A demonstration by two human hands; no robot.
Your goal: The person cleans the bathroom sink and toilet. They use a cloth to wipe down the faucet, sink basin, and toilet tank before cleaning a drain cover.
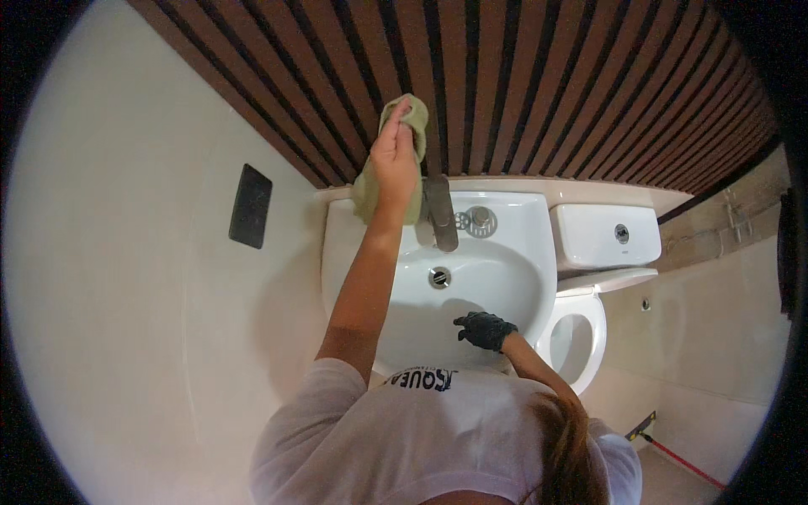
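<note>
My bare left hand [399,151] reaches up to the brown slatted wall [488,93] behind the sink. It grips a light green cloth [366,192] against the slats, and part of the cloth hangs down over the sink's back left corner. Just right of the cloth stands a dark metal faucet [441,215]. My right hand [484,330], in a black glove, hovers over the front right of the white sink [518,252]. Its fingers are partly stretched and apart, with nothing visible in them.
A white toilet [599,337] with its lid raised stands right of the sink, under its tank [608,236]. A round item [481,217] sits on the sink's back ledge. A dark panel [251,206] is on the left wall. A red-handled tool [682,461] lies at lower right.
</note>
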